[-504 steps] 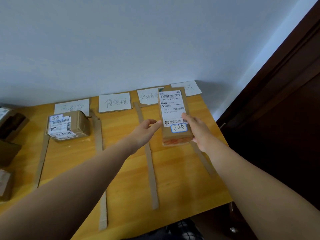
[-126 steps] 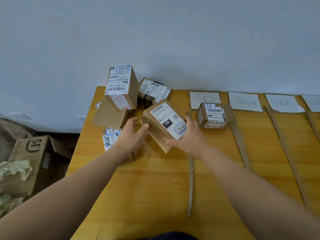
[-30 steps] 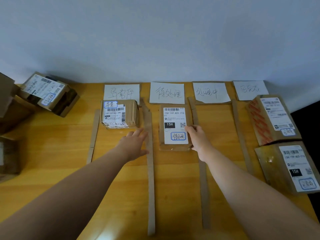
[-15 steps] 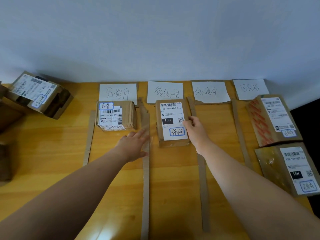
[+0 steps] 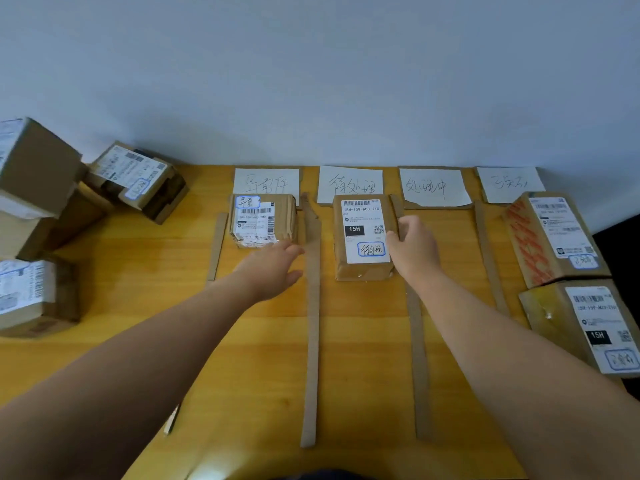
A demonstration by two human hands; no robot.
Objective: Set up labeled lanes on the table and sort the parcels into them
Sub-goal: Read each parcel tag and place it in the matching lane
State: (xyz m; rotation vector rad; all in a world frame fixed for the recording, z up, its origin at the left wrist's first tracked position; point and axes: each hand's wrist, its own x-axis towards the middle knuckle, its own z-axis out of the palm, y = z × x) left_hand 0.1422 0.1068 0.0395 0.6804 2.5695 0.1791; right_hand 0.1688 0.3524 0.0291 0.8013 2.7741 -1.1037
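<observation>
Brown parcel point(image 5: 363, 237) now lies at the back of the second lane, against its paper label point(image 5: 349, 183), farther from the counter's point(image 5: 363, 341) front edge than a second ago. Right hand point(image 5: 414, 251) grips its right side; left hand point(image 5: 273, 268) hovers flat, fingers relaxed. Probably placed; unsorted parcels point(image 5: 135, 178) wait at the left edge.

A wooden table point(image 5: 138, 278) carries four paper labels point(image 5: 266, 181) in a row, cardboard strips point(image 5: 311, 341) running down between them. A small parcel point(image 5: 263, 221) lies below the first, a flat parcel point(image 5: 362, 237) below the second (label up), two parcels point(image 5: 550, 237) far right, a pile point(image 5: 38, 174) far left.
</observation>
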